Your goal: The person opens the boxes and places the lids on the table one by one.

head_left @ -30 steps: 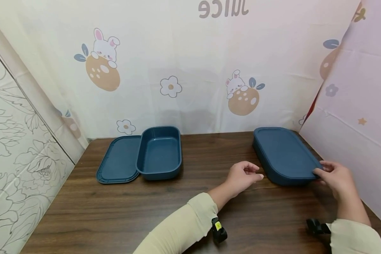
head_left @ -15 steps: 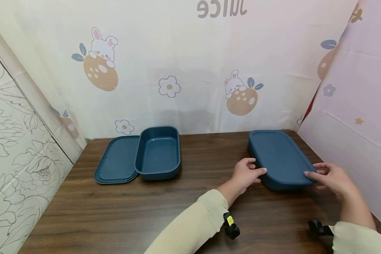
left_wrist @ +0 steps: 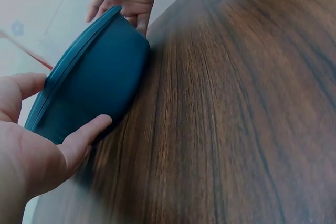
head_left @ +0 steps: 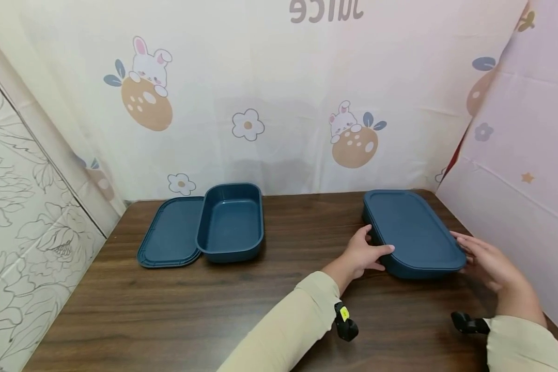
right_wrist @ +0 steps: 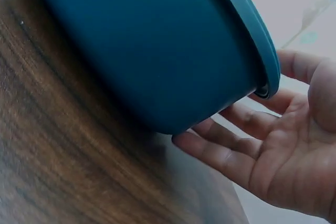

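Note:
A dark blue lidded food container [head_left: 414,232] sits at the right of the table, its lid on top. My left hand [head_left: 359,254] touches its left side, fingers spread, one fingertip at the lid's rim and others lower along the wall. At the right side, my right hand [head_left: 490,263] has its fingers against the wall near the front corner. In the right wrist view its fingers [right_wrist: 226,161] reach under the lid's overhang and along the lower edge of the wall. The left wrist view shows both hands on either side of the container.
An open blue container [head_left: 232,227] stands at the back left, with nothing inside. Its edge overlaps a flat blue lid [head_left: 172,235] on the wooden table [head_left: 167,310]. A printed curtain [head_left: 283,77] hangs behind, and another sheet [head_left: 530,155] borders the right.
The lidded container has shifted slightly left and forward towards the person. My left hand has come up against its side. My right thumb has left the lid's corner, and the fingers have moved to the side wall.

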Available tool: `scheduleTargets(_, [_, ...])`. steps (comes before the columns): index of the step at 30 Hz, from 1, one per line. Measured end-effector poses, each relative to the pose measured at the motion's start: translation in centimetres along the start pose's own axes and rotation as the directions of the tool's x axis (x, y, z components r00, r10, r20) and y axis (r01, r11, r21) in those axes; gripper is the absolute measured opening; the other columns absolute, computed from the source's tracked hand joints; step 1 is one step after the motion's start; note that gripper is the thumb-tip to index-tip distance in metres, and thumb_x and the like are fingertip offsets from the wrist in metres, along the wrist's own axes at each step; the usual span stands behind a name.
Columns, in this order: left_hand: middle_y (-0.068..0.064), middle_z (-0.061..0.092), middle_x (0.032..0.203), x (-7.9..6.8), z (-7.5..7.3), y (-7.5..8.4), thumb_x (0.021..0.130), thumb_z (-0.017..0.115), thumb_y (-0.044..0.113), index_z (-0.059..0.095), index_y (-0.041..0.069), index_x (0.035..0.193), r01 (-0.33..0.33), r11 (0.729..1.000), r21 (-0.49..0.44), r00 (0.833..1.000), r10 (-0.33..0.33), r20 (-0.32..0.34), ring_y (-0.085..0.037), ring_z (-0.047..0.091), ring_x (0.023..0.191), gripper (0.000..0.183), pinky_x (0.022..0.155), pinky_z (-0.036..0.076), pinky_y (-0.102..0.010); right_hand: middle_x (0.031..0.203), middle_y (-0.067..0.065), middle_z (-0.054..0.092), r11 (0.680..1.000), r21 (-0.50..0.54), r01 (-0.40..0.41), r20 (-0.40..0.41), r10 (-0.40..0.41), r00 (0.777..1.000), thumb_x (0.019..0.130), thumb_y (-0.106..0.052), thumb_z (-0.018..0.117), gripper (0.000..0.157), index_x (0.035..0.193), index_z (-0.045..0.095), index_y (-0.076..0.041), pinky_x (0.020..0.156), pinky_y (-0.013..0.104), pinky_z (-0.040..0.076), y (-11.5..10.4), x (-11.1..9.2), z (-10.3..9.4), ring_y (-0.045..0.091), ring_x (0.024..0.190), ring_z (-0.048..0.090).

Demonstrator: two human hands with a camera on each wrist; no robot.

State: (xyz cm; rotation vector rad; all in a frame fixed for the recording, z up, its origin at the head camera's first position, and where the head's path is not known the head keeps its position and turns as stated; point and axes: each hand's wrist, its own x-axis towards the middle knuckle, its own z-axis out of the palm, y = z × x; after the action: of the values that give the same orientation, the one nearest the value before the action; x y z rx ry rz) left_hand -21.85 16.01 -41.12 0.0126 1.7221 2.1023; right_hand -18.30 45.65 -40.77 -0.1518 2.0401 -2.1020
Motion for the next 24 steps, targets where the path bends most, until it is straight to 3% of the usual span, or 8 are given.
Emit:
scheduleTargets(6, [-0.013,0.047,0.138,0.0,-0.1,-0.2,0.083,0.074,-0.003,0.044,0.014,0.144,0.006,0.997,-0.080,1.000,-0.004,0.028,-0.031,0.064,0.100,0.069,0.071,0.056,-0.054,0.107,-0.015,0.065,0.998,0.060,0.019,-0.036,-0.017,0.999,0.105,-0.012,0.042,0.037,0.121,0.067,-0.034,0.066,0.032,0.057,0.5,-0.3,0.1,0.013,0.086,0.068])
scheduleTargets(16, [-0.014,0.046,0.139,-0.6,-1.9,-0.3,0.084,0.073,-0.004,0.044,0.014,0.145,0.010,0.995,-0.096,0.997,-0.002,0.079,-0.032,0.063,0.103,0.070,0.073,0.055,-0.055,0.109,-0.008,0.066,0.996,0.038,0.084,0.019,-0.085,0.996,0.105,-0.004,0.039,0.039,0.126,0.062,-0.027,0.064,0.033,0.057,0.9,-0.6,1.2,0.016,0.084,0.069])
scheduleTargets(24, [-0.014,0.046,0.138,-1.4,-2.6,-0.3,0.084,0.072,-0.007,0.044,0.014,0.145,0.016,0.993,-0.113,0.994,-0.004,0.106,-0.032,0.063,0.102,0.070,0.073,0.055,-0.056,0.115,-0.010,0.061,0.993,0.017,0.117,0.072,-0.118,0.990,0.104,0.000,0.036,0.039,0.129,0.058,-0.022,0.068,0.035,0.058,1.2,-0.8,1.4,0.015,0.090,0.068])
